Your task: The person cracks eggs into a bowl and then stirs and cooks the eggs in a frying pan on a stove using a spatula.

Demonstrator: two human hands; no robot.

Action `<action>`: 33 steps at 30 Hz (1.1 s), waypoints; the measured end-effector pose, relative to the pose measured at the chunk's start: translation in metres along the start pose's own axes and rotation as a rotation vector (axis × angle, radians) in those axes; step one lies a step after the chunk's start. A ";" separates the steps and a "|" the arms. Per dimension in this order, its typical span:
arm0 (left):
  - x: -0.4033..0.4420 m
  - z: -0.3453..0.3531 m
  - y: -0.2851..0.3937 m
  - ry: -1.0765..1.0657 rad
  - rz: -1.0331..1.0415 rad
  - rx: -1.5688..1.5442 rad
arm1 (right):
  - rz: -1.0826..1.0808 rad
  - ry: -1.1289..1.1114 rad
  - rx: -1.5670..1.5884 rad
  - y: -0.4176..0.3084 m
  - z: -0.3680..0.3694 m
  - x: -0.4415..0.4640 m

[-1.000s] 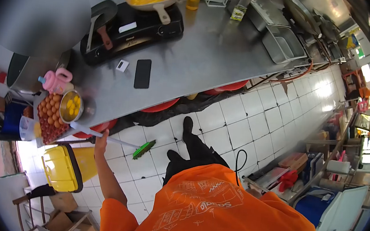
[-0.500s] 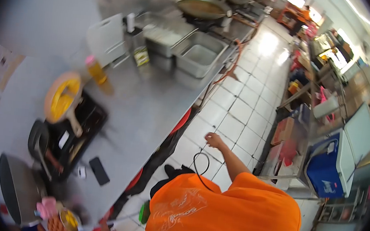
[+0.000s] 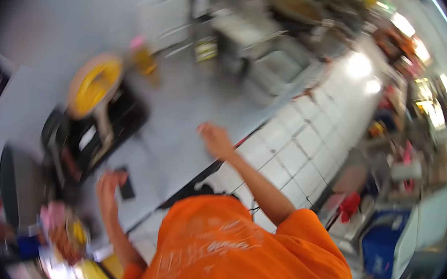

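Note:
My left hand is over the steel counter, its fingers apart and bent, right beside a dark phone that it partly covers. My right hand hovers above the counter's front edge, loosely open and blurred, with nothing visible in it. A light-rimmed pan with yellow contents rests on a black portable stove, its pale handle pointing toward me. Closer in lies a black pan. Behind the stove stands a bottle of yellow liquid with a pink cap.
Steel food pans and a large wok are farther along the counter. To the right runs a tiled floor. A blue cooler with a white lid stands beyond it. A big dark pan is at the left.
My left hand has come up from the bottom edge to beside the phone. My right hand has moved left, from over the floor to the counter edge. The view has shifted and blurred.

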State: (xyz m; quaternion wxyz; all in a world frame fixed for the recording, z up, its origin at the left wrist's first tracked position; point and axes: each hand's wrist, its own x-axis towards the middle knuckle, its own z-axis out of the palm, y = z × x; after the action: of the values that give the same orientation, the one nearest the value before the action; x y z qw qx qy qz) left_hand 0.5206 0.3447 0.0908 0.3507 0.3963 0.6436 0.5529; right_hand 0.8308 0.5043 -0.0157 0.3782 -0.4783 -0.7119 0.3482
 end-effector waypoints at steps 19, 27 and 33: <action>0.171 -0.017 -0.034 -0.191 -0.597 -1.017 | -0.040 -0.445 -0.562 -0.198 0.182 0.200; 0.188 -0.009 -0.062 -0.281 -0.705 -1.492 | -0.244 -0.298 -0.853 -0.207 0.196 0.269; 0.188 -0.013 -0.060 -0.295 -0.711 -1.471 | -0.561 -0.429 -1.030 -0.318 0.102 0.244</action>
State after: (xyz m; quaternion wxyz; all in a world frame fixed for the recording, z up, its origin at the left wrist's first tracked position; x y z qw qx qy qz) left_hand 0.4191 0.5029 0.0305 0.7549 -0.0931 0.1520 0.6312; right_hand 0.5460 0.6258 0.2593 0.0248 -0.3134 -0.9471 -0.0639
